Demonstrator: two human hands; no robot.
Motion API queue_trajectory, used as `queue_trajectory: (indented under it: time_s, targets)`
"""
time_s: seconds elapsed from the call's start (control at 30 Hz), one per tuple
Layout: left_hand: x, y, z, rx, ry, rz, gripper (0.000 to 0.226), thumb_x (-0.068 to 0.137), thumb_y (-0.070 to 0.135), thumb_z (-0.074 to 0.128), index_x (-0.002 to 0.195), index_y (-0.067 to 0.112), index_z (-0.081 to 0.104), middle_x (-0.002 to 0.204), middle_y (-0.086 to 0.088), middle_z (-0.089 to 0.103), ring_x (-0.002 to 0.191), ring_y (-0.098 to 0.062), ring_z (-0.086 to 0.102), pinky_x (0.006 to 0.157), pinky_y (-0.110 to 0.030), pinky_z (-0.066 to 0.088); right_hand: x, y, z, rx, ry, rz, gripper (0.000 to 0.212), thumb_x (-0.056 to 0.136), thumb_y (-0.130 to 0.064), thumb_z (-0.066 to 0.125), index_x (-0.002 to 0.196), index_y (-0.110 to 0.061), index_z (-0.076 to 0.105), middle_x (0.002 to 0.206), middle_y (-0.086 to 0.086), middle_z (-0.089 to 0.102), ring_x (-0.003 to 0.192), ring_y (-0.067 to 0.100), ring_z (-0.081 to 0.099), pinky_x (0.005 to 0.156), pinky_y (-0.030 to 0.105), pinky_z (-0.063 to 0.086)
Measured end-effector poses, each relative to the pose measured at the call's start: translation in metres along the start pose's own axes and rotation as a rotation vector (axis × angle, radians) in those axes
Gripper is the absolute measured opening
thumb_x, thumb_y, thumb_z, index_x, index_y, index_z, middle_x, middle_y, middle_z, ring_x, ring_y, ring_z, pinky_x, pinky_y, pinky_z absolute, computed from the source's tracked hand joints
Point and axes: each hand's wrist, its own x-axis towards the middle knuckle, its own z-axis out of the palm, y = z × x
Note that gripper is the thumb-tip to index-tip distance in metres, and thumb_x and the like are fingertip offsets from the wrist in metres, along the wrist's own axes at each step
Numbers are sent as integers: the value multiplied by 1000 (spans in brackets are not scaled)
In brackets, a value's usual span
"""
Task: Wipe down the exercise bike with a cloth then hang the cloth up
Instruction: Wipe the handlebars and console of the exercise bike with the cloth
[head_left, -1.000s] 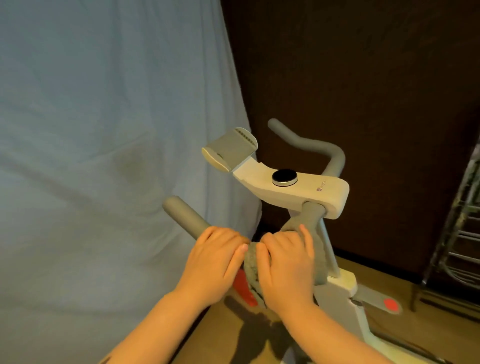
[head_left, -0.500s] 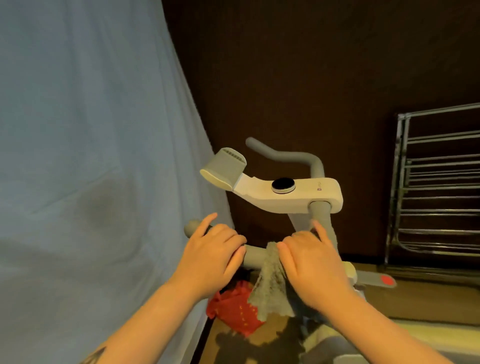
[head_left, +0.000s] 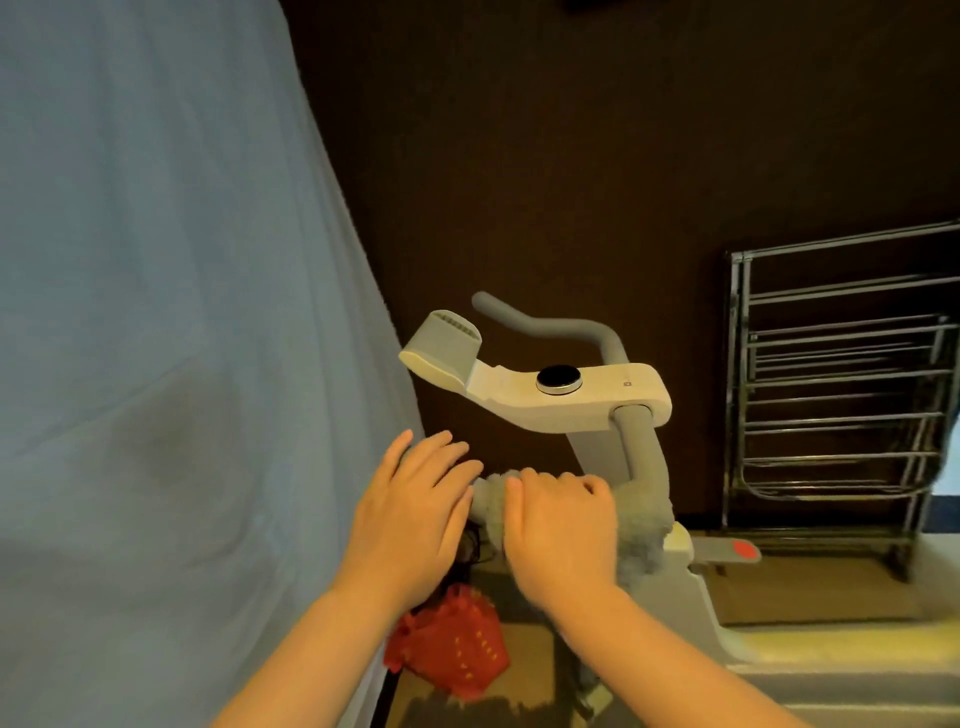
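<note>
Head view, looking down on my two hands at the near handlebar (head_left: 480, 493) of the exercise bike (head_left: 571, 397). Change since half a second back: the cloth (head_left: 636, 514), which hung loose in a flap below the bar, is now bunched up and wrapped round the bar under my right hand (head_left: 563, 525). My fingers are curled over and closed on it, gripping cloth and bar together. My left hand (head_left: 415, 512) has shifted too; it now lies flat on the end of the same bar, fingers spread and loosely extended, gripping nothing that I can see, steadying. Judgement: wiping of this grip is under way, not finished; the console, the far handlebar (head_left: 550, 325) and the frame below look untouched for now, and the hanging step is well ahead. Cloth looks grey, fluffy, thick, the same tone as the bar's padding, so its edges are hard to tell; a wad of it shows on both sides of my right hand, bulging toward the stem. Metal drying rack (head_left: 831, 395) stands against the dark wall to the right, well apart from the bike, a likely place to hang it.
</note>
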Motion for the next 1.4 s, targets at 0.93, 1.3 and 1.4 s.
queue_trajectory:
  time_s: [0.93,1.3,1.4]
  targets:
    - [-13,23,-16,-466,172,-636,39,104,31,31,137,27,50,143,11,47,133,-3,37,109,-16,28,7,-3,-1,33,-86,-333,22,100,-32,32,102,-19,49,76,2,53,53,23,51,42,34,35]
    - [7,67,21,-43,16,-367,41,97,35,32,97,33,73,118,10,65,131,-19,44,119,-40,2,0,85,0,297,104,-234,42,98,-39,39,63,-21,54,53,-8,50,49,12,48,54,29,36]
    - [20,95,33,3,-55,-331,41,93,32,30,86,29,70,86,13,67,92,-12,62,110,-44,25,0,80,-2,340,100,-228,35,95,-31,45,63,-22,54,54,-8,50,51,11,46,56,30,36]
